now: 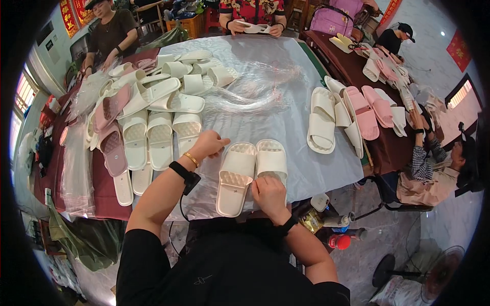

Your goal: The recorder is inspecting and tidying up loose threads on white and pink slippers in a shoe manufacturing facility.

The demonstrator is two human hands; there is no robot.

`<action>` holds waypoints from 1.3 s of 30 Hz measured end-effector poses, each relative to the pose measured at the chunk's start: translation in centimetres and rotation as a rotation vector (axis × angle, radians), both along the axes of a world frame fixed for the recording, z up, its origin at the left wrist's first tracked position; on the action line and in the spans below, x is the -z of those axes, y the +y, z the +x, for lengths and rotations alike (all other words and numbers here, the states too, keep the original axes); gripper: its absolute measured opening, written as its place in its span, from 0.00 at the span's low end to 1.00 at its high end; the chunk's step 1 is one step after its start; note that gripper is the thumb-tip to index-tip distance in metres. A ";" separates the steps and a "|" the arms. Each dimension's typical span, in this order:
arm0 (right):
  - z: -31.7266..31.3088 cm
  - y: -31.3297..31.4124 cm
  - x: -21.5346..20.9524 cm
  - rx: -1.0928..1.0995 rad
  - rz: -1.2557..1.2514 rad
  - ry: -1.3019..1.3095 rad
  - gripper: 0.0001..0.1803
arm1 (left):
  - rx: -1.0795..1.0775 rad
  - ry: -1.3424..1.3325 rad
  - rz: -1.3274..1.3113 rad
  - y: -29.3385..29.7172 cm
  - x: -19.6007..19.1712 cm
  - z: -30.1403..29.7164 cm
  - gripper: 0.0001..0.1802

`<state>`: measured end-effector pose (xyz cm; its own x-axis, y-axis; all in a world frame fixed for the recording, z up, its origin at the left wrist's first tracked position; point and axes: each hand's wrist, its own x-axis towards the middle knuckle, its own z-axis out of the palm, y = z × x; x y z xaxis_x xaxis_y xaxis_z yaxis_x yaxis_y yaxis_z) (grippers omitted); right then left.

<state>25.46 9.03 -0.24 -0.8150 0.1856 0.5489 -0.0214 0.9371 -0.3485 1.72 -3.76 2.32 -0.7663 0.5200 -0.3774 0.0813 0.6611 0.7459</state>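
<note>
In front of me, two cream slippers lie side by side with their toes pointing away: a left slipper (237, 178) and a right slipper (271, 155). My right hand (269, 195) is closed at the right slipper, its fingers curled by the strap's edge and hiding part of the sole. My left hand (206, 145) hovers just left of the pair, fingers bent together; whatever it may hold is hidden. Close to that hand is a big heap of cream slippers (159, 135), with mauve slippers (113, 145) along its left side.
Crumpled clear plastic bags (255, 92) lie mid-table, and flat plastic sleeves (77, 168) hang at the left. Further right are cream slippers (322, 120) and pink slippers (363, 112). Several people sit around; one across holds a white slipper (252, 27). A fan (443, 270) stands lower right.
</note>
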 end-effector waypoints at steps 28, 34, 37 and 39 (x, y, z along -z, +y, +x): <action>0.3 -0.8 -0.5 -0.004 0.011 0.046 0.11 | 0.052 -0.084 -0.065 -1.0 0.6 1.1 0.21; 0.5 -1.1 -0.5 -0.023 0.003 0.057 0.12 | -0.018 -0.082 0.043 -1.2 1.1 0.9 0.21; 0.1 -1.1 -0.6 -0.016 0.002 0.030 0.12 | 0.023 -0.055 -0.019 -0.6 0.7 1.1 0.22; -0.2 -1.1 -0.7 -0.011 0.010 0.012 0.12 | 0.097 0.025 -0.083 0.0 0.2 1.0 0.21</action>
<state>25.25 7.90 0.42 -0.8100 0.1712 0.5609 -0.0357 0.9403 -0.3385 2.74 -3.73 2.15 -0.7235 0.5598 -0.4040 0.1654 0.7087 0.6858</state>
